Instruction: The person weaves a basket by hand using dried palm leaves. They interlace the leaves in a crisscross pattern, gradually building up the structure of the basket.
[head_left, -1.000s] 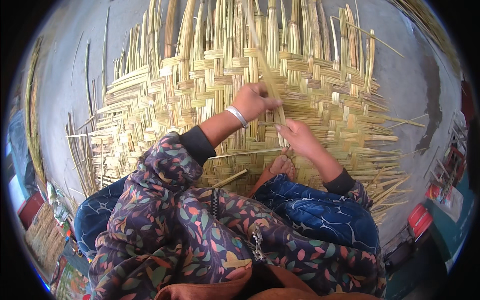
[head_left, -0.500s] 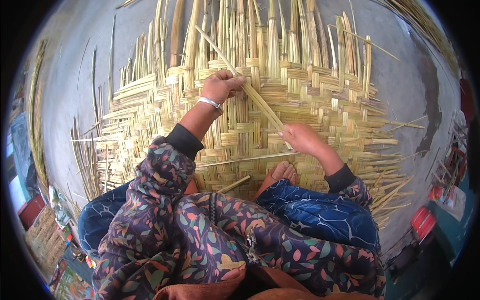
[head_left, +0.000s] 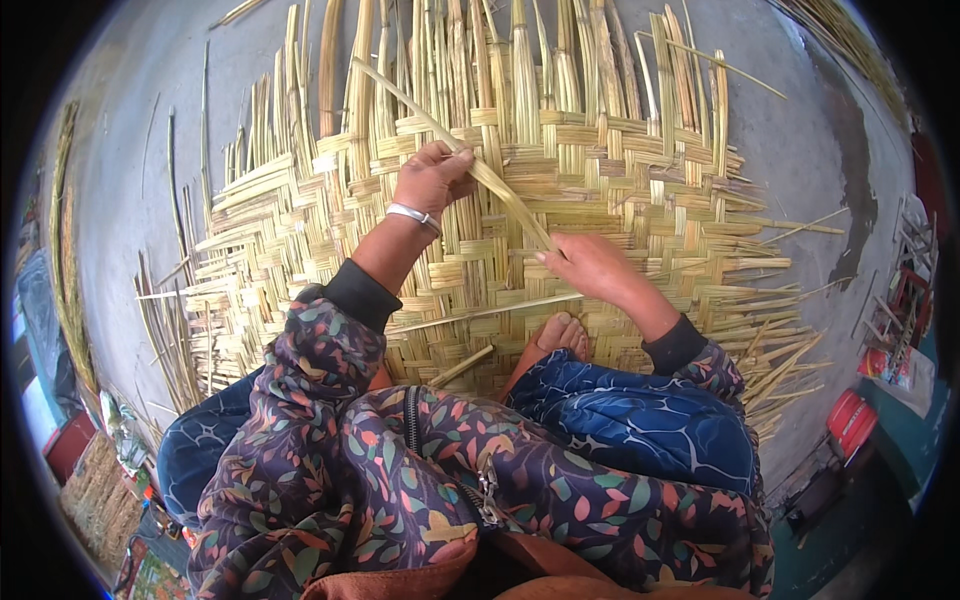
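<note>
A flattened pale yellow reed strip (head_left: 512,205) runs slantwise above a partly woven reed mat (head_left: 470,275). My left hand (head_left: 433,180), with a silver bracelet at its wrist, is closed on the strip's upper part; the strip's thin end sticks out beyond the fingers. At the lower end my right hand (head_left: 592,264) pinches the strip between thumb and fingers. Both hands are over the middle of the mat. A loose reed (head_left: 485,313) lies across the weave close to my bare foot (head_left: 563,337), and a short reed piece (head_left: 462,367) is beside it.
Unwoven reed ends (head_left: 520,70) fan out from the mat's far edge. Long reeds (head_left: 66,250) lie on the grey floor at the left, and a reed bundle (head_left: 845,40) at the far right. A red object (head_left: 850,422) stands at the right.
My right hand has moved slightly up and left along the strip, covering its lower end. The left hand keeps its hold; the whole view has shifted a little.
</note>
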